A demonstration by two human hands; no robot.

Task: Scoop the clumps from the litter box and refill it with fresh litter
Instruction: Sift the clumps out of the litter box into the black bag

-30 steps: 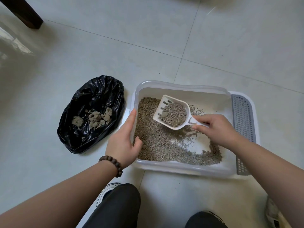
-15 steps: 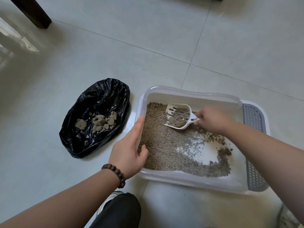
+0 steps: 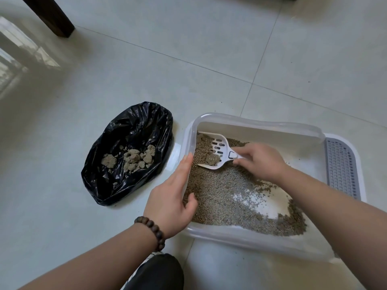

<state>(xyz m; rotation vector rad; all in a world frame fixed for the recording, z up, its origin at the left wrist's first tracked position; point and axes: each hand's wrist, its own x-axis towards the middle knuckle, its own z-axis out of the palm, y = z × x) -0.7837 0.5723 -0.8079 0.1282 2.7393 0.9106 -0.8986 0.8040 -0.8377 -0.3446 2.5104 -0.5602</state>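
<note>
Right hand (image 3: 260,162) gripping white slotted plastic scoop (image 3: 216,152), clump aboard; left hand (image 3: 173,195), thumb hooked inside, fingers straight, braces translucent white litter box (image 3: 251,120). Risk: tilting the scoop could spill the clump short of the black plastic bag (image 3: 129,130) at 9 o'clock

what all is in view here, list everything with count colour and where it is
litter box: one, translucent white, on the floor at right
litter: one loose bed, grey-brown, in the box, heaped toward its left, bare bottom showing at right
scoop: one, white, slotted, in the box's far left corner, some litter in it
grid step: one, grey, at the box's right end
bag: one, black, open on the floor left of the box
clumps: several, grey-brown, inside the bag
furniture leg: one, dark brown, top left
floor: pale tiles
bracelet: one, dark brown beads, on the left wrist
left hand: grips the box's left wall, thumb inside
right hand: holds the scoop's handle
</note>
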